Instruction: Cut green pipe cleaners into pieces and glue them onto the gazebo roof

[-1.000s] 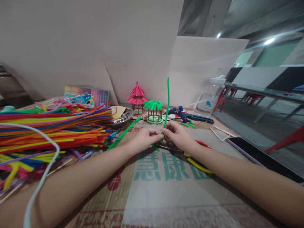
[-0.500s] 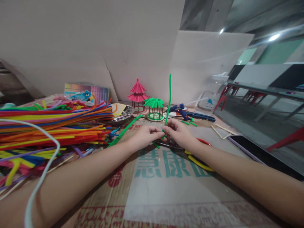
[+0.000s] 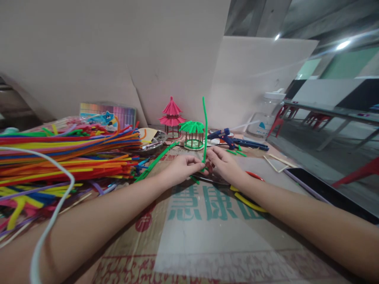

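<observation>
A green pipe cleaner point(image 3: 205, 122) stands upright in front of me, its lower end between my two hands. My left hand point(image 3: 185, 169) pinches it near the bottom with thumb and forefinger. The curled fingers of my right hand point(image 3: 220, 162) close in on the same low part from the right; their exact contact is partly hidden. Just beyond sits a small green-roofed pavilion model point(image 3: 192, 135) with brown posts. A pink two-tiered pavilion model point(image 3: 171, 114) stands behind it to the left.
Bundles of coloured pipe cleaners point(image 3: 65, 146) fill the left side, with a white cable point(image 3: 63, 169) in front. A blue glue gun point(image 3: 225, 136), pliers point(image 3: 251, 145) and a clear bottle point(image 3: 262, 116) are at the back right. A phone point(image 3: 328, 193) lies at right, scissors point(image 3: 213, 179) below my hands.
The upright pipe cleaner's top has swung left and dipped slightly. My right fingers have shifted a little off its stem, while my left hand stays nearly in place.
</observation>
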A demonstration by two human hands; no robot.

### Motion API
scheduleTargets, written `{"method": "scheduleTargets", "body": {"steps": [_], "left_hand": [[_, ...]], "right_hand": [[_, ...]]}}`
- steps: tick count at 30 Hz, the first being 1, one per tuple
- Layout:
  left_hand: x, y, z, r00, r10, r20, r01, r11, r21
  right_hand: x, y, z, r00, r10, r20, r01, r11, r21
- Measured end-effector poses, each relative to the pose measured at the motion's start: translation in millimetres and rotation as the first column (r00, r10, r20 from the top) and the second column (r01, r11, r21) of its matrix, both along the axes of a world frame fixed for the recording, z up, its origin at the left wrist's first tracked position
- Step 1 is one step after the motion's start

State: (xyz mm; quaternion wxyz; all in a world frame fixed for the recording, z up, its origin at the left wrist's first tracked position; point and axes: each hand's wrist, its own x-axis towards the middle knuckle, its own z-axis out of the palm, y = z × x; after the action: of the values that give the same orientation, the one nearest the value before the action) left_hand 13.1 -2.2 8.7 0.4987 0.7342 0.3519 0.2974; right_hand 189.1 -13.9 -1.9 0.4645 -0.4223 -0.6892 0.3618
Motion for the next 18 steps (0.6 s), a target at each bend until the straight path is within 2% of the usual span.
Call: {"method": "scheduleTargets", "body": {"steps": [4,7,11,14,18], "left_hand": [[-0.9,-3.5,5.5,0.993,0.107,-0.048,-0.105,0.994,0.035],[-1.6,-3.2,5.7,0.984,0.175,-0.035,-0.176,0.984,-0.005],[-1.5,-0.1,1.9,0.987,0.162,0.005,-0.162,0.986,-0.048],[-1.0,0.1,1.9,0.991,0.131,0.011,-0.130,0.991,-0.039],[-0.2,-2.6,5.7,0.992,0.122,-0.011,-0.123,0.991,-0.055]], "right_hand": [[-2.1,0.0,-1.2,0.999,0.019,-0.040,-0.018,1.000,0.020],[-2.7,-5.0,-0.7,0.989,-0.002,0.148,-0.020,0.989,0.145],[-0.8,-13.4,1.2,0.863,-0.136,0.486,-0.019,0.954,0.300],[0.2,-15.0,1.9,0.818,-0.200,0.540,-0.001,0.937,0.349],[-0.4,-13.7,1.7,0.824,-0.203,0.529,0.009,0.938,0.347]]}}
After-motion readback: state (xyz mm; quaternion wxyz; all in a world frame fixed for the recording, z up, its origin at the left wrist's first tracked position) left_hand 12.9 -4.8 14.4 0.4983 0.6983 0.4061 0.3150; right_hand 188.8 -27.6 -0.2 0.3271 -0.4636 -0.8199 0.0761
